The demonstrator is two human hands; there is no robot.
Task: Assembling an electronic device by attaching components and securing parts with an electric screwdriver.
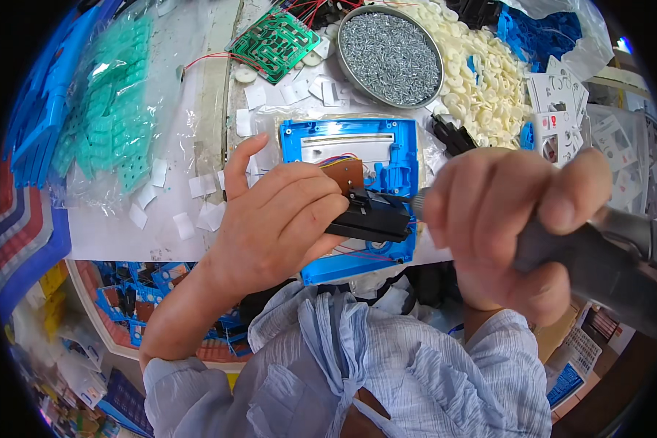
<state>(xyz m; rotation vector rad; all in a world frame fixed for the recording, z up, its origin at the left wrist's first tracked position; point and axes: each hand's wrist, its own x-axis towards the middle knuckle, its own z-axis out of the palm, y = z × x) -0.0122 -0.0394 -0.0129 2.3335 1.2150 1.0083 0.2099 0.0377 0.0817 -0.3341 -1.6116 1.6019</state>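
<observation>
My left hand point(274, 215) grips a black plastic part point(376, 220) over a blue plastic casing point(410, 135), its fingers bent round the part's left end and the little finger raised. A small brown circuit board point(345, 174) with coloured wires stands beside the part inside the casing. My right hand point(489, 208) is wrapped round a dark grey power screwdriver point(588, 266), held sideways. Its bit end point(417, 204) points left at the right end of the black part; whether they touch I cannot tell.
Behind the casing stands a round metal bowl point(390, 58) of small screws, beside a green circuit board point(276, 45) and a heap of cream plastic pieces point(482, 69). Bagged turquoise parts point(117, 109) lie left. Below the table's left edge, a bin point(98, 321) holds blue assemblies.
</observation>
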